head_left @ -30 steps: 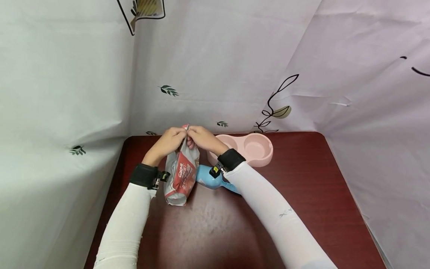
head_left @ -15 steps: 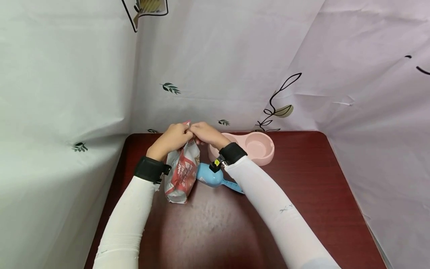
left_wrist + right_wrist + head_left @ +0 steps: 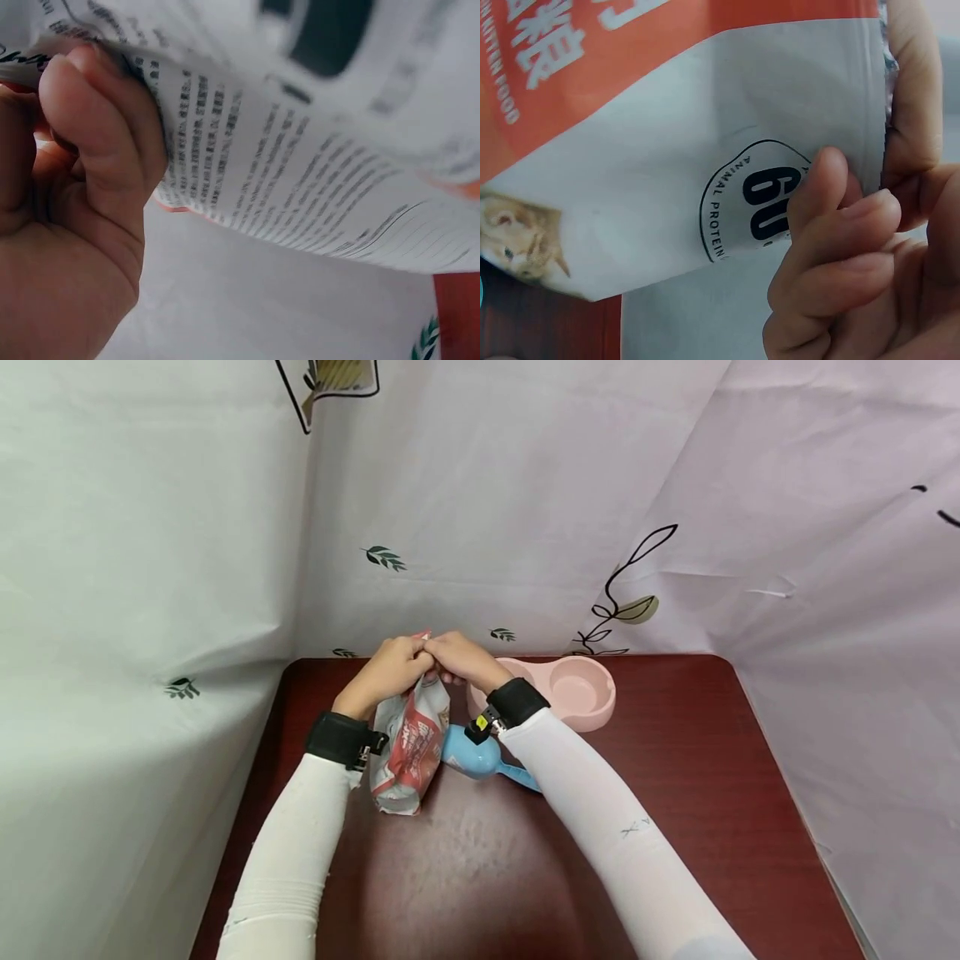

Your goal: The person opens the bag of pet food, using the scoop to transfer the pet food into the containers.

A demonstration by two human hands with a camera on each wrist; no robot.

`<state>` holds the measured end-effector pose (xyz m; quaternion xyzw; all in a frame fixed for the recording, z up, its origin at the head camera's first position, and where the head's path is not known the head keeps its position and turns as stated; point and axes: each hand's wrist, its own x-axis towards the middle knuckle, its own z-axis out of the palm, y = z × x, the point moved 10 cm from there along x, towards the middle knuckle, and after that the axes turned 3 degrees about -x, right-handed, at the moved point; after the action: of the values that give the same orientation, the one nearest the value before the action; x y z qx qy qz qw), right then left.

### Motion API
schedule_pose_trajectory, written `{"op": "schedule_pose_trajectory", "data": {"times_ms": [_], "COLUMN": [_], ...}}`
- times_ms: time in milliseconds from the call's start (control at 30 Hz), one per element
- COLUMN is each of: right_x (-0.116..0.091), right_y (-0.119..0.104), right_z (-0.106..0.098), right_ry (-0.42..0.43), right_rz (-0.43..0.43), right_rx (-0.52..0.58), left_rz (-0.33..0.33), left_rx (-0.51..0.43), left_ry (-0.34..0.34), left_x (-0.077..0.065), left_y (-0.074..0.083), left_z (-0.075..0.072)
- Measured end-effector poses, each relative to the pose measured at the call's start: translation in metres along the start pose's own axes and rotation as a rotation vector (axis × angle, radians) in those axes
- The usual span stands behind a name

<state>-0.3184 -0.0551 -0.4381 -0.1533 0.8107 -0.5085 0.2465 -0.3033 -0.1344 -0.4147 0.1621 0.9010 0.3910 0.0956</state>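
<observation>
A white-and-red bag of kitten food (image 3: 414, 743) stands upright on the table in the head view, its top gathered between both hands. My left hand (image 3: 392, 670) grips the top edge from the left; in the left wrist view its fingers (image 3: 112, 127) curl against the panel of small print. From the right, my right hand (image 3: 461, 657) pinches the same edge, close against the left hand. The right wrist view shows its curled fingers (image 3: 840, 232) by the bag's sealed end, over a printed "60" mark. The mouth of the bag is hidden behind the hands.
A blue scoop (image 3: 472, 755) lies right of the bag, its handle running under the right forearm. Behind it sits a pink double bowl (image 3: 589, 720), partly covered by the right hand. The dark red table (image 3: 675, 777) meets pale cloth walls (image 3: 480, 510) at the back and sides.
My hands have come closer together at the bag's top, the left shifting right and its knuckles rolling over. The bag, scoop and bowl keep their places, apart from a slight camera shift.
</observation>
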Motion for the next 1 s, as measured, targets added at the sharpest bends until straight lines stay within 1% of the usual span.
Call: {"op": "schedule_pose_trajectory", "data": {"times_ms": [133, 333, 467, 667, 767, 867, 1000], "right_x": [-0.002, -0.006, -0.009, -0.01, -0.009, -0.006, -0.002], "right_y": [0.003, 0.009, 0.012, 0.017, 0.016, 0.014, 0.012], "right_z": [-0.003, 0.005, 0.01, 0.019, 0.016, 0.011, 0.006], "right_ry": [0.014, 0.015, 0.007, -0.123, -0.153, -0.152, -0.091], "right_rz": [0.043, 0.149, 0.182, 0.239, 0.222, 0.168, 0.09], "right_rx": [0.062, 0.212, 0.229, 0.268, 0.247, 0.211, 0.184], "left_rz": [0.003, -0.026, -0.021, -0.034, -0.019, -0.014, -0.016], "left_rx": [-0.069, -0.213, -0.21, -0.207, -0.213, -0.237, -0.276], "left_ry": [0.019, 0.032, 0.04, 0.04, 0.042, 0.034, 0.037], "left_x": [0.0, -0.001, -0.001, -0.004, -0.004, -0.004, -0.003], "left_y": [-0.002, -0.01, -0.01, -0.013, -0.013, -0.014, -0.014], "left_z": [0.001, 0.004, 0.003, 0.002, 0.001, 0.002, 0.003]}}
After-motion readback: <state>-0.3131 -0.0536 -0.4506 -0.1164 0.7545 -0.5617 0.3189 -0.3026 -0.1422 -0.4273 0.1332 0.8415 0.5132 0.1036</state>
